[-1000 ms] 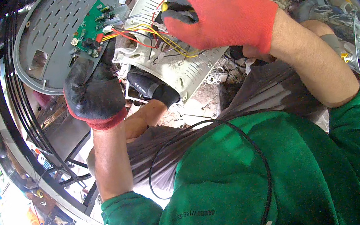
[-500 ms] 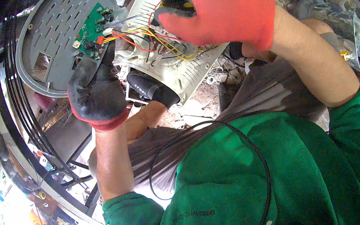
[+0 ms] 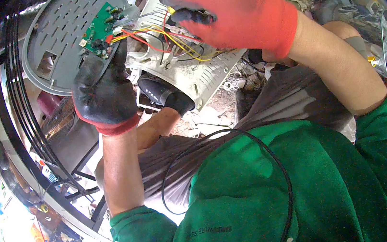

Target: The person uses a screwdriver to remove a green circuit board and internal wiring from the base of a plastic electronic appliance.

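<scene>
Left hand [image 3: 103, 95]: glove back faces camera, fingers hidden under grey slotted cover [image 3: 62, 35]; my grip there not visible. Right hand [image 3: 238, 11]: fingertips cut by top edge. Wires [image 3: 169, 39] run beneath my palm, ends hidden. Circuit board [image 3: 101, 30] components too small to identify. Cover's upper rim cropped.
</scene>
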Action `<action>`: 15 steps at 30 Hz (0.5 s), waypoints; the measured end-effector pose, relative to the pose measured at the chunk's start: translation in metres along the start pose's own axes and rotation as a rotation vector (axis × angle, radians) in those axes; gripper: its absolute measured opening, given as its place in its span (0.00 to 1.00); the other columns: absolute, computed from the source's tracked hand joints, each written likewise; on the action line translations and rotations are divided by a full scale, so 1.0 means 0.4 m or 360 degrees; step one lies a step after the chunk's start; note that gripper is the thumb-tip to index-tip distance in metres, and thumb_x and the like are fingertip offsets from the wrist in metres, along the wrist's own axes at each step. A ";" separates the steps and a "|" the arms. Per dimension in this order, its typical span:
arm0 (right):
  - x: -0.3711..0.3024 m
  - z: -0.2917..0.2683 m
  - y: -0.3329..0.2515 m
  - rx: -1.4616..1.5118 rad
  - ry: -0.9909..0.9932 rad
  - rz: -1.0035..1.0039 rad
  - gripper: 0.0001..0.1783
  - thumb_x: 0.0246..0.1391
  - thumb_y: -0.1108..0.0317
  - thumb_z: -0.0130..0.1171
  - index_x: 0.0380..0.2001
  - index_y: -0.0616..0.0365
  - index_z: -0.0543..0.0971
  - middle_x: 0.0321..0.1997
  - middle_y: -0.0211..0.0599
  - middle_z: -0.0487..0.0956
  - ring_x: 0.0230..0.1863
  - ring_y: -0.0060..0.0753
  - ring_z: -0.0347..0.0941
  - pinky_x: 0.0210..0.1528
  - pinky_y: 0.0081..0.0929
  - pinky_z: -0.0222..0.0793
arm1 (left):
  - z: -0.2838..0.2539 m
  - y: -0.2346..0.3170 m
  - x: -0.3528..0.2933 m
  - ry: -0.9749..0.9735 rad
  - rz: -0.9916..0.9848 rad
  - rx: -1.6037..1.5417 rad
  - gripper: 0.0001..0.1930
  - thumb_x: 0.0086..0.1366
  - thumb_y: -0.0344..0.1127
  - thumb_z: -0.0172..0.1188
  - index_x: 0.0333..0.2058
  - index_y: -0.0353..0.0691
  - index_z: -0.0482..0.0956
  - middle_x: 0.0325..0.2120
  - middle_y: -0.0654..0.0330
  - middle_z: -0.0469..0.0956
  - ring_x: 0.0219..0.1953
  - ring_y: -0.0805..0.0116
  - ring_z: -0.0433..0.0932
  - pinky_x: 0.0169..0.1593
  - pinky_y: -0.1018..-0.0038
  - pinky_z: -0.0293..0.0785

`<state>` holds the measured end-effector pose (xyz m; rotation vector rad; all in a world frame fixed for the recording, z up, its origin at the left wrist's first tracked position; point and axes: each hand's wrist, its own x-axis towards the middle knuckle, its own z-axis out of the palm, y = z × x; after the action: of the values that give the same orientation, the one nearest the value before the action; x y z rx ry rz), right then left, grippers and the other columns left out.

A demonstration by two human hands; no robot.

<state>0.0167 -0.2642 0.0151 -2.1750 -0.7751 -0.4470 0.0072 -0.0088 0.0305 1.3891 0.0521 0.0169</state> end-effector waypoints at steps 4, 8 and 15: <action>0.009 -0.002 0.020 0.0628 0.0182 0.0081 0.11 0.48 0.72 0.59 0.36 0.62 0.74 0.35 0.40 0.74 0.34 0.34 0.73 0.36 0.30 0.69 | -0.045 -0.010 0.015 -0.0278 -0.0333 -0.0964 0.34 0.60 0.36 0.52 0.65 0.36 0.55 0.62 0.42 0.62 0.63 0.40 0.64 0.63 0.36 0.62; 0.015 0.007 0.046 0.1386 0.0219 0.0208 0.10 0.52 0.73 0.56 0.38 0.62 0.74 0.37 0.32 0.72 0.36 0.21 0.69 0.38 0.24 0.67 | 0.003 -0.006 0.010 -0.0037 -0.0297 -0.0431 0.34 0.60 0.38 0.54 0.64 0.36 0.58 0.58 0.46 0.68 0.59 0.45 0.71 0.62 0.45 0.70; 0.036 0.007 0.057 0.0860 0.0573 0.0000 0.11 0.57 0.69 0.56 0.40 0.65 0.71 0.37 0.44 0.74 0.37 0.28 0.72 0.38 0.26 0.68 | 0.006 -0.018 0.014 -0.0056 -0.0352 -0.0510 0.33 0.61 0.36 0.50 0.65 0.35 0.55 0.62 0.42 0.62 0.61 0.40 0.66 0.63 0.37 0.63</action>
<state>0.0428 -0.2685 0.0085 -1.5386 -0.6072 -0.5386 0.0126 -0.0120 0.0239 1.0573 0.1661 -0.1767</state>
